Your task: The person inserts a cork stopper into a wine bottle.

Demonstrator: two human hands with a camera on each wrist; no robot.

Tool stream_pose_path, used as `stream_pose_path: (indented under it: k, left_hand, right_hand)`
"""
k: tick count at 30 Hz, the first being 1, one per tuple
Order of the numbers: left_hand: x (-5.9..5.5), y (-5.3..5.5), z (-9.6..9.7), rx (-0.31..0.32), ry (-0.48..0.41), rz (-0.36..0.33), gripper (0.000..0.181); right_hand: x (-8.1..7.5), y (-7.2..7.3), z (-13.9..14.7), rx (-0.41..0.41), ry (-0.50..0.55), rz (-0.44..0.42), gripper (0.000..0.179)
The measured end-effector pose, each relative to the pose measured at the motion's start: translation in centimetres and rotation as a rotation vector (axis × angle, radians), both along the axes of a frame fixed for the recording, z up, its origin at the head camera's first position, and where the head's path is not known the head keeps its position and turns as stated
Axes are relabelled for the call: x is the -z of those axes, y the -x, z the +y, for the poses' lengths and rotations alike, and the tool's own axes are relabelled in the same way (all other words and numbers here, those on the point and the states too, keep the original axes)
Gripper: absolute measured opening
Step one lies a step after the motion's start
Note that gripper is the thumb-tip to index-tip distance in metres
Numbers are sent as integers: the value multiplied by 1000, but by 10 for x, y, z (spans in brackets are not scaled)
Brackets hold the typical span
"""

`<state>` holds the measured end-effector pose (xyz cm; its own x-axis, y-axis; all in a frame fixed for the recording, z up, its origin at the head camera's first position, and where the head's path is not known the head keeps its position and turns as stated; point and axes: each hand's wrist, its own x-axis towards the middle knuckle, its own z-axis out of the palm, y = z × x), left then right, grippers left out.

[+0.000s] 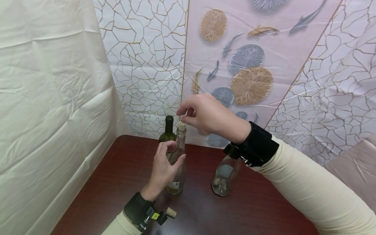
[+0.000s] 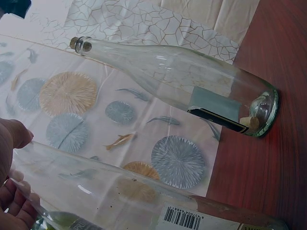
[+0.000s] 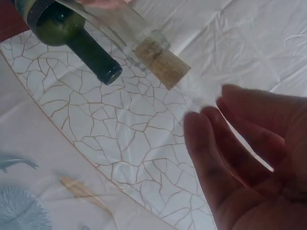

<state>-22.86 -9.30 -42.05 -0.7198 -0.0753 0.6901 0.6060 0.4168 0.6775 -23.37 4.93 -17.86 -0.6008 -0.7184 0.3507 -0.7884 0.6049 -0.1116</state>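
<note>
A clear glass bottle (image 1: 180, 153) stands upright on the table, with a cork (image 1: 182, 126) partly sunk in its mouth. My left hand (image 1: 164, 166) holds this bottle at the shoulder, thumb on one side and fingers round the other. In the left wrist view, the bottle's barcode label (image 2: 184, 218) shows low on the glass. My right hand (image 1: 202, 112) hovers by the bottle's top. Its fingers (image 3: 196, 136) are bent loosely and hold nothing, with a gap between them and the cork (image 3: 163, 64) in the right wrist view.
Just behind stands a green bottle (image 1: 168, 127). Another clear bottle (image 1: 222, 179), corked and with a cork inside, stands to the right, partly hidden by my right wrist. A loose cork (image 1: 171, 212) lies beside my left wrist on the dark red table (image 1: 199, 209). Patterned cloth (image 1: 147, 65) hangs behind.
</note>
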Motion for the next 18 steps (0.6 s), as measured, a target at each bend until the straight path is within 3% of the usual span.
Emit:
stream_pose_path:
  k: [6, 10, 18]
  left_hand:
    - [2, 0, 1, -1, -22, 2, 44]
    - [2, 0, 1, 5, -9, 6, 44]
    - [0, 0, 0, -4, 6, 0, 45]
  right_hand:
    - [-3, 6, -8, -5, -107, -91, 10]
    - [0, 8, -8, 5, -149, -92, 9]
    - [3, 9, -8, 19, -132, -83, 16]
